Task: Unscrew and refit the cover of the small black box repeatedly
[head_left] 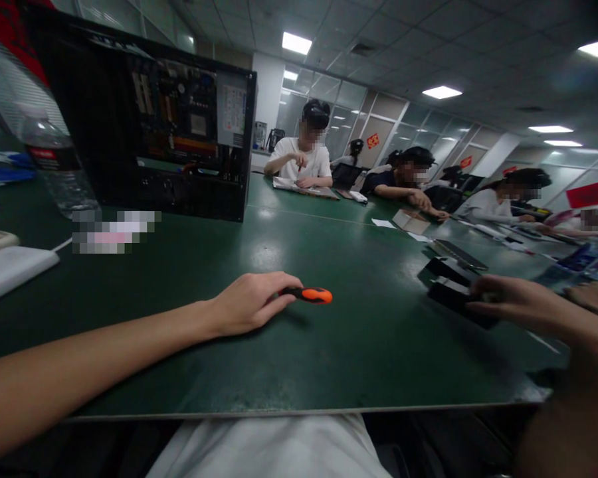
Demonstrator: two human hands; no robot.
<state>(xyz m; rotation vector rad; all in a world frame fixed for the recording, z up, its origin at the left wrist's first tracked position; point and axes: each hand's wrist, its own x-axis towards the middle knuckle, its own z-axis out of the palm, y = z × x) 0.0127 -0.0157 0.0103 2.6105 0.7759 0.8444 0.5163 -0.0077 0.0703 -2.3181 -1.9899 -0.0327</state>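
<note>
Screwdriver pinched by its orange handle in left hand, low over green table. Right hand resting on a black block; grip unclear from blur. Pick-up stage, probably; next likely calls for turning toward open PC case beyond.

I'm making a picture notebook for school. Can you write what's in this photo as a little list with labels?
Place: long green table in an office, other people seated at the far end
Left hand: on the table, fingers on an orange-and-black tool handle
Right hand: touching a black box-shaped part; more black parts lie just behind it
Far left: open computer case, circuit board showing
Beside the case: clear water bottle
Left edge: white flat object
</note>
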